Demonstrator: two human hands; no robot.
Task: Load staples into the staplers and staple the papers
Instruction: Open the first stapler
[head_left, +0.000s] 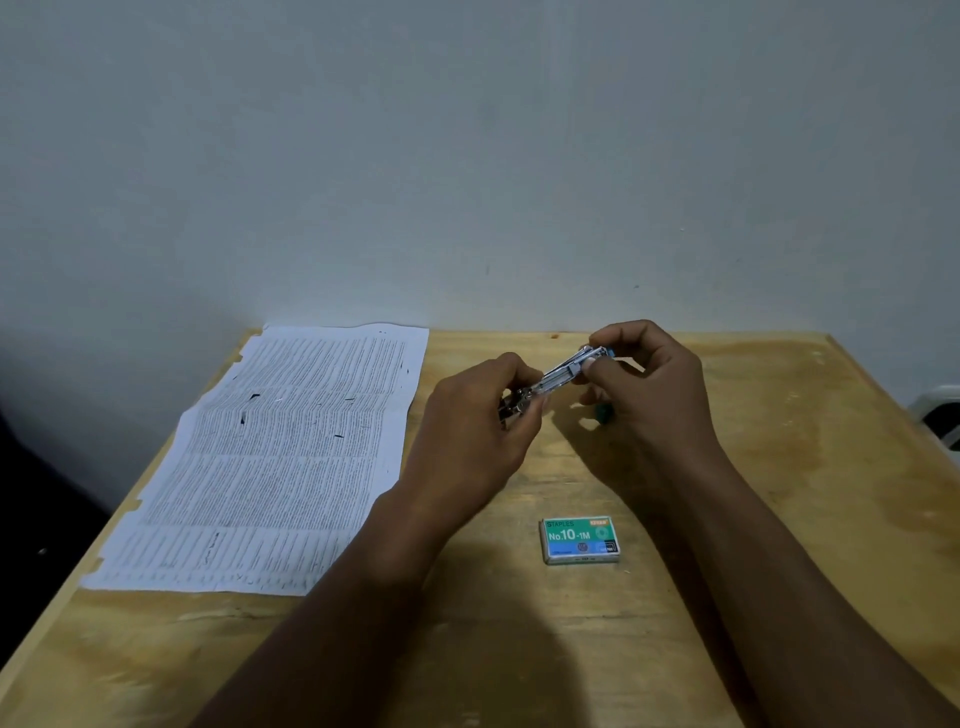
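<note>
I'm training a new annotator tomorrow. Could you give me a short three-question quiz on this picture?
1. True or false: the staple box lies on the table, touched by neither hand.
2. What do the left hand and right hand hold between them? A) the stapler B) a pen C) a sheet
3. Fill in: the papers lie to the person's ___ of the staple box.

Key: 1 true; 2 A; 3 left.
</note>
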